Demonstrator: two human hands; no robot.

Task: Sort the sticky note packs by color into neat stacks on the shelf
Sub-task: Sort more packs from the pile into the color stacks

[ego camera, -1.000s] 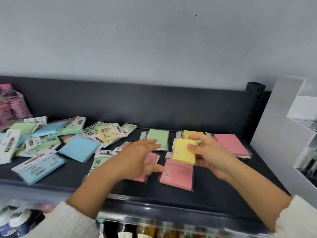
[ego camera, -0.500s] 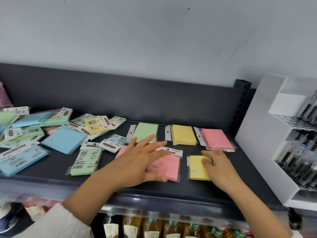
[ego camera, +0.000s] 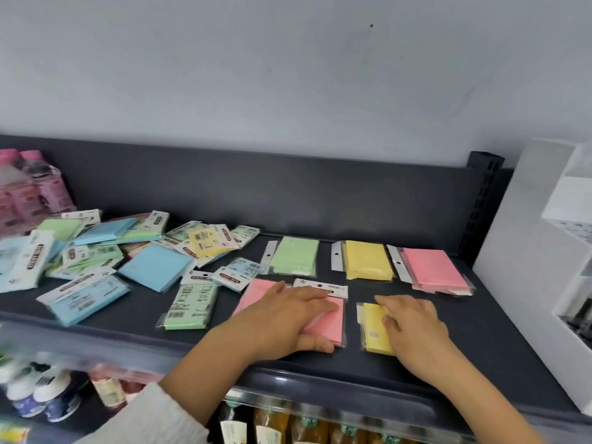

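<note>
On the dark shelf [ego camera: 448, 354] my left hand [ego camera: 285, 318] lies across a pink pack [ego camera: 328, 326], fingers straight and together, thumb against its near edge. A second pink pack [ego camera: 256, 291] shows beside the wrist. My right hand [ego camera: 413, 330] rests on a yellow pack [ego camera: 373, 331] lying flat to the right. Along the back stand a green stack [ego camera: 294, 259], a yellow stack [ego camera: 366, 259] and a pink stack [ego camera: 432, 270]. A loose heap of mixed blue, green and yellow packs [ego camera: 105, 251] covers the left side.
A green pack [ego camera: 189, 307] and a blue pack [ego camera: 86, 298] lie near the front edge at left. Pink bottles [ego camera: 28, 190] stand at the far left. A white display rack [ego camera: 544, 251] borders the shelf on the right. Bottles [ego camera: 272, 424] fill the lower shelf.
My right hand brought the yellow pack down from the air and laid it flat on the shelf. My left hand's spread fingers came together and settled on the pink pack.
</note>
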